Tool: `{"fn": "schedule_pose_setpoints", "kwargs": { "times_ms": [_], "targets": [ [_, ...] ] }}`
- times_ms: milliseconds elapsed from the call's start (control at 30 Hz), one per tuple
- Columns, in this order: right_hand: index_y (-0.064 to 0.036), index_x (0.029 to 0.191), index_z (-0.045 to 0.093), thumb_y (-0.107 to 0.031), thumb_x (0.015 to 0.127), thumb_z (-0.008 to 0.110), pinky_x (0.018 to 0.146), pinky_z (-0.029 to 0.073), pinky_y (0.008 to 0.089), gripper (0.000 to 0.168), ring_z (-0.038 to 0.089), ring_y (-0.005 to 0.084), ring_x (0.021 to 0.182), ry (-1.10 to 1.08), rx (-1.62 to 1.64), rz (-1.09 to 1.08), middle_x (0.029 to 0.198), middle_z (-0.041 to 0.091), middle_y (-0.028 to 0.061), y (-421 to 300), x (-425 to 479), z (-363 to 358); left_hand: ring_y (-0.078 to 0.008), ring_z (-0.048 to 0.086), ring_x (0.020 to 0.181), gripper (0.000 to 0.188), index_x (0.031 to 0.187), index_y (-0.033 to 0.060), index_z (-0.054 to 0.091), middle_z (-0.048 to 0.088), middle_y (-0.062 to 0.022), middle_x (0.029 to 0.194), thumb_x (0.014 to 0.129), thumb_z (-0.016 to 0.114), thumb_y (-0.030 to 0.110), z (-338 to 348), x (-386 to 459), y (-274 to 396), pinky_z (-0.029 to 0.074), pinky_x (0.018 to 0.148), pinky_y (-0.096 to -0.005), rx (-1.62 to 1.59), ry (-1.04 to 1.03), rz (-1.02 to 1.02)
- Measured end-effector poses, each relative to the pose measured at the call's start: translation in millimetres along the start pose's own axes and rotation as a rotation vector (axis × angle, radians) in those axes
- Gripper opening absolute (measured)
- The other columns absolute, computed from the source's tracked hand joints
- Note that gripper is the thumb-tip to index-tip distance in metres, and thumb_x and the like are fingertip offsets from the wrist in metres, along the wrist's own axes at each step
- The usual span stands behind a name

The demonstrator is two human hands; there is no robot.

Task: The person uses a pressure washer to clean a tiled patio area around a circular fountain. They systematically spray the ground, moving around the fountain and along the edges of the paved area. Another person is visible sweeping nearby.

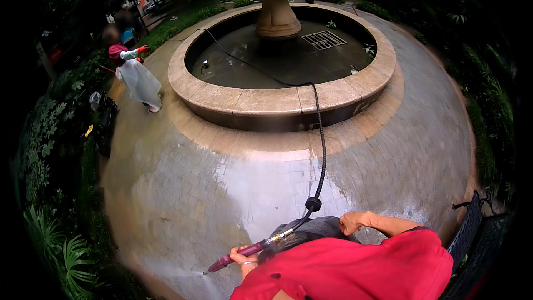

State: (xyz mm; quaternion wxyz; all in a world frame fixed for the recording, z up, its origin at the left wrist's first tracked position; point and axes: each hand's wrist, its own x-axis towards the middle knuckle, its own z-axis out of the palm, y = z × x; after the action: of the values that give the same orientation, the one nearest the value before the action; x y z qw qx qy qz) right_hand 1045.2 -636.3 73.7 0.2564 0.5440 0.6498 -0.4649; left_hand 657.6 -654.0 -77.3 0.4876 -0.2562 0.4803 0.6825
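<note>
My left hand [242, 255] is closed around a dark red pressure-washer spray gun [237, 257], whose tip points to the lower left. A fine water spray [183, 273] spreads from the nozzle over the stone paving. From the gun's brass coupling [276, 237], a black hose [321, 150] with a round black collar [313, 204] runs up over the fountain's stone rim and across its basin. My right hand [352, 221] has its fingers curled against dark clothing at my thigh; whether it grips the cloth is unclear.
A round stone fountain [266, 102] stands ahead, with a metal grate [324, 40] in its basin. Another person in a pale apron and red gloves [139, 76] stands at the left. A dark metal bench [479, 233] is at the lower right. Plants edge the wet paving.
</note>
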Motion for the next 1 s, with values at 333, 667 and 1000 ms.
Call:
{"fn": "schedule_pose_setpoints", "kwargs": {
  "times_ms": [333, 667, 1000],
  "targets": [
    [-0.009, 0.077, 0.062, -0.017, 0.064, 0.051, 0.063, 0.046, 0.0371, 0.019, 0.058, 0.0292, 0.072, 0.211, -0.175, -0.164, 0.072, 0.061, 0.0132, 16.0, 32.7, 22.0, -0.0166, 0.042, 0.05, 0.013, 0.059, 0.0118, 0.037, 0.041, -0.0009, 0.053, 0.06, 0.048, 0.017, 6.0, -10.3, 2.2, 0.042, 0.051, -0.0295, -0.014, 0.045, 0.0],
    [-0.009, 0.078, 0.061, -0.018, 0.064, 0.054, 0.06, 0.045, 0.0343, 0.018, 0.059, 0.0246, 0.068, 0.437, 0.07, -0.115, 0.072, 0.062, 0.0102, 88.2, 7.9, 7.8, -0.0164, 0.044, 0.053, 0.013, 0.059, 0.0118, 0.037, 0.043, 0.0, 0.055, 0.059, 0.048, 0.019, -4.4, 21.9, 1.1, 0.042, 0.055, -0.0295, 0.146, -0.021, 0.008],
    [-0.011, 0.084, 0.061, -0.016, 0.059, 0.057, 0.071, 0.047, 0.0361, 0.026, 0.057, 0.0278, 0.086, 0.819, -0.289, 1.043, 0.088, 0.059, 0.0111, 265.9, -200.8, -32.7, -0.0164, 0.048, 0.053, 0.012, 0.058, 0.0103, 0.041, 0.046, -0.0007, 0.056, 0.058, 0.049, 0.019, 12.5, 4.7, 1.7, 0.045, 0.056, -0.0317, 0.22, -0.025, -0.038]
  ]
}}
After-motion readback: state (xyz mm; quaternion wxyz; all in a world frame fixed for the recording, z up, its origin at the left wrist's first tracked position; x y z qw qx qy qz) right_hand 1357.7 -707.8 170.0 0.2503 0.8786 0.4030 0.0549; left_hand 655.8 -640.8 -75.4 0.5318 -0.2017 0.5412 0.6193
